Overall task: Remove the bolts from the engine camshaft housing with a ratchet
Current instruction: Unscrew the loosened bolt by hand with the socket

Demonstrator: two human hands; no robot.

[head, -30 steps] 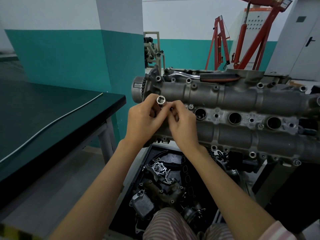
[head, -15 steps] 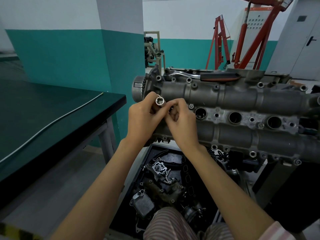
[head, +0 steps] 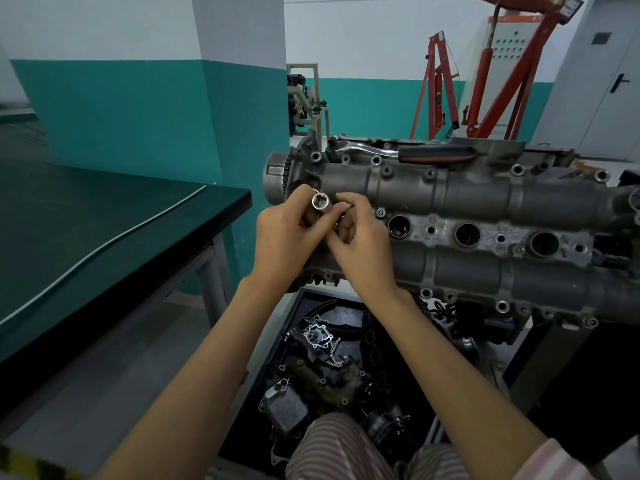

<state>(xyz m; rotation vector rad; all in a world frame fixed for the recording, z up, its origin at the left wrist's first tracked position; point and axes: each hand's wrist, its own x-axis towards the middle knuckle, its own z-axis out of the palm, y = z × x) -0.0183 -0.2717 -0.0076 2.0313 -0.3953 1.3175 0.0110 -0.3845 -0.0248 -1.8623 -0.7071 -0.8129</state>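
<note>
Chrome socket (head: 320,210) sits pinched in your left hand (head: 284,237) while your right hand (head: 360,244) picks at it above the housing (head: 485,202); lose grip and it drops into the parts tray (head: 277,348) below.

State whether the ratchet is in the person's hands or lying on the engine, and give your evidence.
Lying on the engine. The ratchet rests along the far top edge of the camshaft housing, while the left hand grips only a socket.
</note>
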